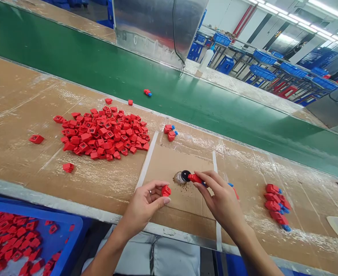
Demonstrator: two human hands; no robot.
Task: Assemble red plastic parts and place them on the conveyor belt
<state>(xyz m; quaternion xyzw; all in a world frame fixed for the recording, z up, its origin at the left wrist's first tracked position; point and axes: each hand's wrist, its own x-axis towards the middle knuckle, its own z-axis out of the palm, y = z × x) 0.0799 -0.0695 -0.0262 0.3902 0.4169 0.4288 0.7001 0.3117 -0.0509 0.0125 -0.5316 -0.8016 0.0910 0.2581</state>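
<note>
My left hand [147,203] pinches a small red plastic block [166,191] with a recess in it, above the cardboard. My right hand [219,195] grips a red plastic piece with a blue part [195,178]. Its red tip is at the edge of a small round black disc [185,175]; whether they touch I cannot tell. The disc is over a pale round holder [178,178] with dark specks around it on a cardboard sheet [169,161]. Another red and blue piece [235,193] is partly hidden behind my right hand.
A large heap of red blocks [105,132] lies at left. Red pieces with blue ends [275,203] are grouped at right, and two more [170,132] lie near the green conveyor belt [229,107]. A blue crate [56,230] of red blocks stands at lower left.
</note>
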